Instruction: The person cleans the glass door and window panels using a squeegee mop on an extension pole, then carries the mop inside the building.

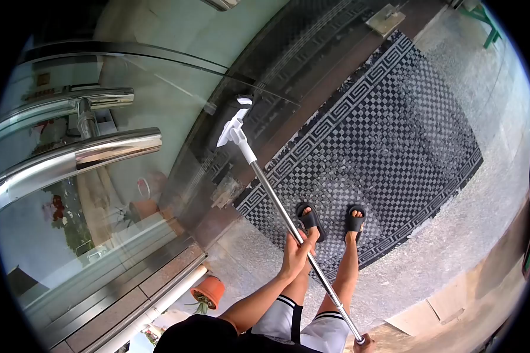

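A long-handled window squeegee (275, 200) runs diagonally across the view, with a shiny metal pole and a white head. Its head is up against or very near the glass door (176, 88); exact contact is hard to make out. Partway down the pole, my left hand (295, 254) is closed around it. My right hand (364, 343) grips the pole's lower end at the bottom edge of the view, partly cut off by the frame.
Chrome door handles (100, 150) stick out from the glass at left. Under my sandalled feet lies a black-and-grey patterned mat (383, 153). An orange plant pot (208, 292) stands by the sill, and a green stand leg (490, 36) shows at top right.
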Available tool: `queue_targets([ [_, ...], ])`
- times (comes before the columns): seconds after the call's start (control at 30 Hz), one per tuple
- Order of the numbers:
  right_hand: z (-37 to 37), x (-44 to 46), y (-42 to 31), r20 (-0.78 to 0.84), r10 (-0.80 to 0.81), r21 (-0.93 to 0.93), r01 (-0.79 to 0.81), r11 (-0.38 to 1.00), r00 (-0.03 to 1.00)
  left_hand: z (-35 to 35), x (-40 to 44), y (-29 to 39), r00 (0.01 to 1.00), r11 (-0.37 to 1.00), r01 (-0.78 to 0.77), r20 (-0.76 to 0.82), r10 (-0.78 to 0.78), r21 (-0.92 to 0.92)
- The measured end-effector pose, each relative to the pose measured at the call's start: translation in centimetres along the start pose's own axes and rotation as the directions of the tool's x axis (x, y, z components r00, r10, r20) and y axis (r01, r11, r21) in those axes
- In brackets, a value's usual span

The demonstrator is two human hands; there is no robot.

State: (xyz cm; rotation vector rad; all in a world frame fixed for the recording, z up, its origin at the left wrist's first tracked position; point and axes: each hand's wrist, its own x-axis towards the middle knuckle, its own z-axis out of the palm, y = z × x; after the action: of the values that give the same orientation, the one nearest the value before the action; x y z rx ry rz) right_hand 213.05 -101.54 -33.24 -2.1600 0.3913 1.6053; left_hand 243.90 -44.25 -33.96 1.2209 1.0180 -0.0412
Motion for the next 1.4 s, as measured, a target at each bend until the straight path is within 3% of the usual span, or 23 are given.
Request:
queue_targets([
  [0.03, 0.2, 0.4, 0.0, 0.042, 0.062, 0.087, -0.066, 0.994, 0.997, 0.1, -0.3, 0.3, 1.0, 1.0, -0.006, -0.016, 0.006, 0.027],
  [0.13, -1.4, 1.2, -4.8, -0.204, -0.241, -0.266, 0.184, 0.946, 0.949, 0.8, 2.2, -1.7, 0.998, 0.998, -0.056, -0.006, 0.056, -0.004],
  [0.23, -4.7, 2.5, -20.4, -0.29, -0.147, -0.247, 0.075, 0.966, 0.946, 1.0, 11.0, -7.2, 0.999, 0.995, 0.035, 0.004, -0.035, 0.099],
  [0.3, -5.4, 4.0, -28.6, -0.298, -0.032, -0.364, -0.083, 0.928, 0.954, 0.0, 17.7, -12.4, 0.994, 0.97, 0.109, -0.037, -0.103, 0.215],
  [0.4, -5.7, 6.9, -36.0, -0.272, -0.053, -0.394, -0.061, 0.917, 0.961, -2.4, 26.3, -18.6, 0.979, 0.922, 0.205, -0.072, -0.192, 0.329],
  [0.5, -5.5, 8.0, -38.8, -0.254, -0.052, -0.416, -0.061, 0.907, 0.966, -3.3, 28.4, -17.9, 0.952, 0.89, 0.289, -0.007, -0.306, 0.352],
  [0.57, -5.0, 7.5, -38.4, -0.215, -0.079, -0.421, -0.02, 0.907, 0.973, -3.8, 26.5, -16.4, 0.954, 0.899, 0.287, -0.01, -0.301, 0.331],
  [0.6, -4.8, 6.6, -38.0, -0.237, -0.092, -0.425, -0.018, 0.905, 0.967, -4.7, 26.2, -18.7, 0.967, 0.879, 0.255, -0.092, -0.238, 0.404],
  [0.63, -5.0, 5.4, -37.3, -0.236, -0.084, -0.448, -0.031, 0.893, 0.968, -6.2, 25.5, -21.7, 0.969, 0.887, 0.246, -0.074, -0.236, 0.391],
  [0.67, -5.8, 3.9, -36.4, -0.229, -0.077, -0.476, -0.043, 0.879, 0.97, -6.5, 21.4, -18.7, 0.975, 0.951, 0.223, -0.069, -0.213, 0.216],
  [0.73, -7.1, 1.4, -33.4, -0.209, -0.128, -0.509, 0.003, 0.86, 0.97, -9.3, 14.8, -16.0, 0.952, 0.946, 0.304, -0.013, -0.305, 0.111],
  [0.77, -7.6, 0.1, -32.2, -0.208, -0.192, -0.569, 0.041, 0.821, 0.959, -10.7, 11.5, -15.8, 0.953, 0.956, 0.287, -0.118, -0.278, 0.065],
  [0.8, -8.1, -1.1, -31.1, -0.175, -0.216, -0.6, 0.07, 0.797, 0.96, -12.2, 8.1, -14.2, 0.949, 0.953, 0.303, -0.101, -0.3, 0.017],
  [0.9, -9.5, -4.1, -25.4, -0.082, -0.28, -0.677, 0.153, 0.72, 0.956, -14.1, -1.6, -8.3, 0.934, 0.965, 0.254, -0.241, -0.263, -0.069],
  [0.93, -9.8, -3.9, -21.4, 0.049, 0.032, -0.545, 0.0, 0.838, 0.998, -14.4, -4.8, -6.0, 0.93, 0.969, 0.225, -0.276, -0.244, -0.098],
  [0.97, -11.0, -4.3, -21.5, 0.014, -0.15, -0.573, 0.13, 0.809, 0.989, -14.6, -7.5, -4.0, 0.921, 0.974, 0.202, -0.319, -0.226, -0.105],
  [1.03, -13.7, -5.4, -22.5, -0.027, -0.498, -0.641, 0.367, 0.674, 0.867, -14.6, -12.8, -0.1, 0.893, 0.98, 0.154, -0.407, -0.192, -0.126],
  [1.23, -19.3, -6.0, -29.1, 0.004, -0.661, -0.641, 0.509, 0.574, 0.75, -13.5, -21.9, 11.0, 0.798, 0.984, -0.166, -0.594, 0.098, -0.06],
  [1.4, -21.2, -7.9, -30.9, 0.026, -0.63, -0.658, 0.488, 0.574, 0.776, -12.4, -20.9, 11.0, 0.713, 0.968, -0.234, -0.693, 0.107, -0.091],
])
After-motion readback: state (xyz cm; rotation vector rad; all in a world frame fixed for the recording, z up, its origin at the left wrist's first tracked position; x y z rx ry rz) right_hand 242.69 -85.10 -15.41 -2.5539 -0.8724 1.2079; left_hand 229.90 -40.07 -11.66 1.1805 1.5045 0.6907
